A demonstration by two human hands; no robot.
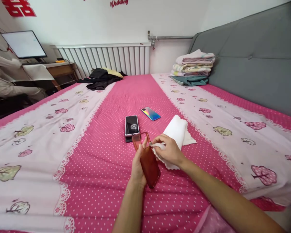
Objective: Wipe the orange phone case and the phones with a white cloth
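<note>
My left hand (pixel 137 166) is closed around a translucent red-brown phone case (pixel 147 160), held upright above the pink dotted bedspread (pixel 99 161). My right hand (pixel 168 150) pinches a white cloth (pixel 178 132) and presses a corner of it against the case's upper edge. The rest of the cloth trails on the bed to the right. Just beyond the case lies a phone with a dark back (pixel 132 125), face down. Farther off lies a second phone with an iridescent back (pixel 150 113).
Dark clothes with a yellow piece (pixel 102 78) lie at the far end of the bed by a white radiator (pixel 106 58). Folded blankets (pixel 194 66) are stacked against the grey headboard (pixel 252 58). At far left a person sits by a desk with a monitor (pixel 24 44).
</note>
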